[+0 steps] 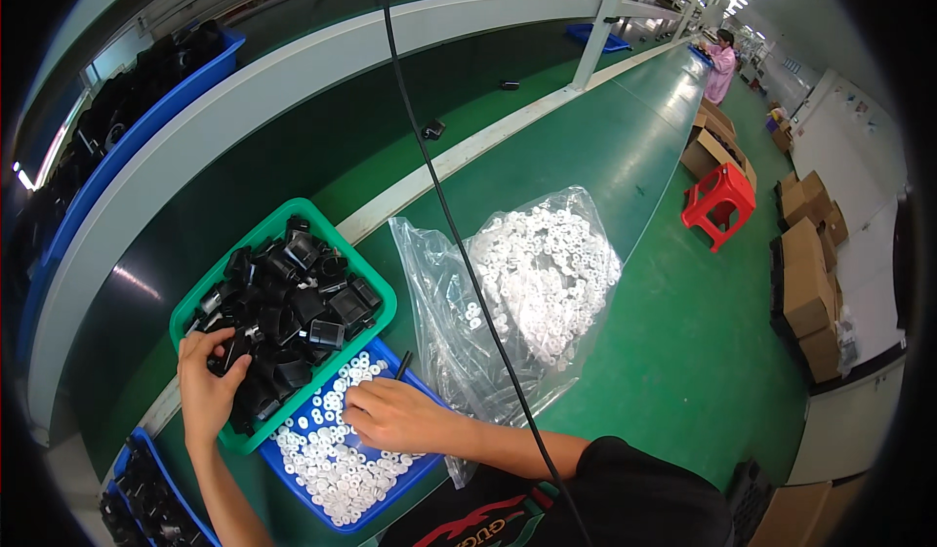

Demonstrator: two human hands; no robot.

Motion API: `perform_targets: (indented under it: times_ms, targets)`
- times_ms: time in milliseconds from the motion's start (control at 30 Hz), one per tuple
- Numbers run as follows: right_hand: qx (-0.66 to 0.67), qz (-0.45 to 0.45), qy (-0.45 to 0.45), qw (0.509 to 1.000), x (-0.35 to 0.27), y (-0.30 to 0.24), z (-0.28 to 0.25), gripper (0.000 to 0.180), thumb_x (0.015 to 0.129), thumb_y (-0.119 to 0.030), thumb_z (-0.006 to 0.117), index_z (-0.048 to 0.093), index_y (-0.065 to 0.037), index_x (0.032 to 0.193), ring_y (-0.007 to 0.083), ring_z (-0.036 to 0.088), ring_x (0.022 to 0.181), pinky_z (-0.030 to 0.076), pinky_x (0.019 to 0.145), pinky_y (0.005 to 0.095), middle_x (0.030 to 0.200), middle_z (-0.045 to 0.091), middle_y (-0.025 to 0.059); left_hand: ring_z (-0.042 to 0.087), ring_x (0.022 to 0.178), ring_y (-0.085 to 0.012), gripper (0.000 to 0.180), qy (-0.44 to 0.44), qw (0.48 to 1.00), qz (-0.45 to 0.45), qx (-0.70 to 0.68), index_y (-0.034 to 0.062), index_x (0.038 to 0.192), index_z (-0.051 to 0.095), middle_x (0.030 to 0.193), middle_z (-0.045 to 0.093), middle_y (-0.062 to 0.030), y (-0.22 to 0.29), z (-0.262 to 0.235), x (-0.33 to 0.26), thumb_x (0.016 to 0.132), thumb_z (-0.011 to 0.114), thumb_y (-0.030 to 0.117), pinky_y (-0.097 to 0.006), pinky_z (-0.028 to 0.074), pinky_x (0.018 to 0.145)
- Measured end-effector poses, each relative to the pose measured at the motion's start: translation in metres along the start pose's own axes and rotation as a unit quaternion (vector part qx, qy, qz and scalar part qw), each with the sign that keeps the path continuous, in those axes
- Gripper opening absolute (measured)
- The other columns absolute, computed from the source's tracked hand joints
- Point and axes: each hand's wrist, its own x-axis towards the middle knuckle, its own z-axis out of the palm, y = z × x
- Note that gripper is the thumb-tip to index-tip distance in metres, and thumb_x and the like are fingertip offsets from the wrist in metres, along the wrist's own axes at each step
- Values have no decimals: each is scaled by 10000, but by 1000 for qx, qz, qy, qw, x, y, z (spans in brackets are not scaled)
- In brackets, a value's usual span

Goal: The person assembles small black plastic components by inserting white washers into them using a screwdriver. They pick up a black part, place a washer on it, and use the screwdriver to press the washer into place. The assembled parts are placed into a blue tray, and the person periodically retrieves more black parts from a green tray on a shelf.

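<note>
My left hand point(207, 383) is at the near left edge of a green bin point(388, 303) heaped with black plastic housings point(307, 303). Its thumb and fingers are closed around one black plastic housing point(232, 352). Over a blue tray point(427, 469) of small white rings point(342, 484), my right hand point(390, 415) has its fingers curled together. A thin black rod point(403, 364) sticks out past its knuckles, and the hand seems to grip it. The fingertips point down at the rings and are partly hidden. The green bin overlaps the far left side of the tray.
A clear plastic bag point(551, 283) of white rings lies right of the bins. A black cable point(439, 191) hangs across the view. Beyond a rail runs a conveyor point(322, 157) with a few black parts. A red stool point(720, 205), cardboard boxes and a person in pink point(720, 67) are farther right.
</note>
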Motion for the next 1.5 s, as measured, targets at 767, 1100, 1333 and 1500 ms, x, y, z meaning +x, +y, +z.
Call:
perform_targets:
  times_ms: [767,1100,1333,1500]
  targets:
    - [85,24,24,996,29,-28,-10,371,656,72,796,688,-49,989,179,563,608,414,502,294,783,617,37,549,1071,-178,515,-27,813,-37,-581,-18,1238,576,1133,584,-99,-1,10,-135,755,745,-72,-338,459,937]
    - [296,117,26,947,30,-49,-23,336,659,-30,850,712,-24,966,118,529,655,406,527,229,854,626,75,630,1086,-290,387,-29,724,-34,-688,33,1065,573,1166,635,-232,11,50,-139,726,714,-87,-406,521,897]
    - [245,68,-25,967,43,-58,-19,426,651,-64,882,728,-105,1047,100,495,718,393,535,208,979,477,53,590,1146,-296,409,-55,760,-39,-647,-41,1131,627,1206,569,-200,13,48,-140,736,681,-131,-433,522,964]
    - [207,60,-24,976,44,-61,-11,517,613,-49,899,699,-81,1089,129,553,782,465,577,228,988,510,66,588,1141,-289,400,-54,771,-24,-634,-23,1134,634,1206,569,-192,11,56,-141,754,736,-95,-417,523,956]
